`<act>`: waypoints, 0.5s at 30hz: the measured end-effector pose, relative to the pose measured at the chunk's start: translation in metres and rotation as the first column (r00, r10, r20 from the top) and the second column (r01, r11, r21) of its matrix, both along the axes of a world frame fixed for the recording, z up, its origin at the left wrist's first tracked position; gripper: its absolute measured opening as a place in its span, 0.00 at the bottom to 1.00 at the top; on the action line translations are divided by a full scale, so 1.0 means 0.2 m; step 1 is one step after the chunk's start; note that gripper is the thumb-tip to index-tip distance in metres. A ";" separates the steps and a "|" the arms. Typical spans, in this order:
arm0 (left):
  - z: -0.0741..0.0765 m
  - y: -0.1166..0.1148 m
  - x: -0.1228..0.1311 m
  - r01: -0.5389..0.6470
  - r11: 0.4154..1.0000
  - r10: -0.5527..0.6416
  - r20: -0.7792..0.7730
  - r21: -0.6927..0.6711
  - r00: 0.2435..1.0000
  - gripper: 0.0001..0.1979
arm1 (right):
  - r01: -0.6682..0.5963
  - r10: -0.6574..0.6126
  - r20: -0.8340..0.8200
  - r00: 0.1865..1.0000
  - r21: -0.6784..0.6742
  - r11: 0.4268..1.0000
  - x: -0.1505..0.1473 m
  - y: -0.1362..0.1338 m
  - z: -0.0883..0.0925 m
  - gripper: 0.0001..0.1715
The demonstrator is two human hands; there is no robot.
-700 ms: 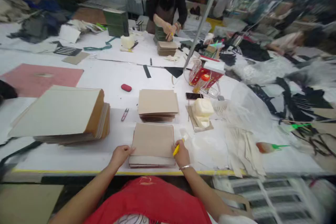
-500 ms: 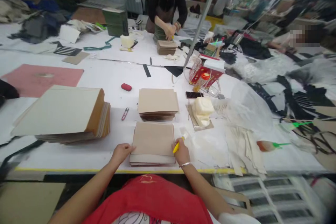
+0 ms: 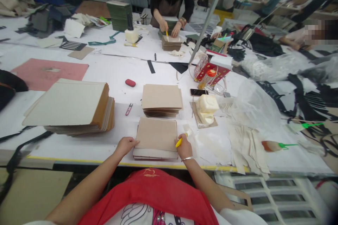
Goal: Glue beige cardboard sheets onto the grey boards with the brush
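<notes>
In front of me a tan rectangular board (image 3: 157,133) lies on a low stack, with the pale front strip of the piece below (image 3: 155,153) showing past its near edge. My left hand (image 3: 127,146) is closed, thumb and fingers pinching the board's left edge. At the right edge, my right hand (image 3: 184,147) is closed round a yellow-handled brush (image 3: 179,142), its pale end pointing away from me. The fingers of that hand also touch the board's side. Just behind stands another stack of tan boards (image 3: 161,97).
A tall stack of large pale boards (image 3: 68,102) stands left, with pink-handled thread snips (image 3: 129,109) beside it. To the right are a cut-open white plastic container (image 3: 207,107), a phone (image 3: 199,92), fabric strips (image 3: 244,149) and a green-tipped bottle (image 3: 271,146). Across the table a co-worker (image 3: 171,3) handles boards.
My view has shifted slightly, so the table sits a little higher and further right. Both my hands keep their places at the board's edges. The co-worker's hands have moved apart, showing a yellow brush.
</notes>
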State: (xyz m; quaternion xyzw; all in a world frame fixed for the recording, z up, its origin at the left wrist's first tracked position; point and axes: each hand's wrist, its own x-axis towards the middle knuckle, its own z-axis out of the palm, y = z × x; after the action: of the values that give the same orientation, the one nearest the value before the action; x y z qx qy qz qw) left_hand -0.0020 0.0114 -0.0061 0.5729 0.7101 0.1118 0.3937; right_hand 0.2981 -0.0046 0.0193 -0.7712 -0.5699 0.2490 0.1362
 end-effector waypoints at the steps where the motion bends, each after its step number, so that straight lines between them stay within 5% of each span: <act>1: 0.00 0.00 0.00 0.000 1.000 0.000 -0.002 0.000 1.000 0.21 | -0.004 0.004 0.002 1.000 -0.006 1.000 0.00 0.00 0.00 0.10; 15: 0.04 0.03 0.02 0.030 0.999 -0.033 -0.095 -0.035 0.995 0.16 | -0.090 0.107 0.205 0.973 -0.094 0.992 -0.02 0.04 0.02 0.12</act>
State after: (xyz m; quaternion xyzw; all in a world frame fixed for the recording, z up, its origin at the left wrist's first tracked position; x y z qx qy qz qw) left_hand 0.0014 0.0165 0.0017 0.5820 0.7208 0.0661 0.3707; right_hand 0.2937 0.0024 0.0242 -0.7689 -0.6077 0.1966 0.0303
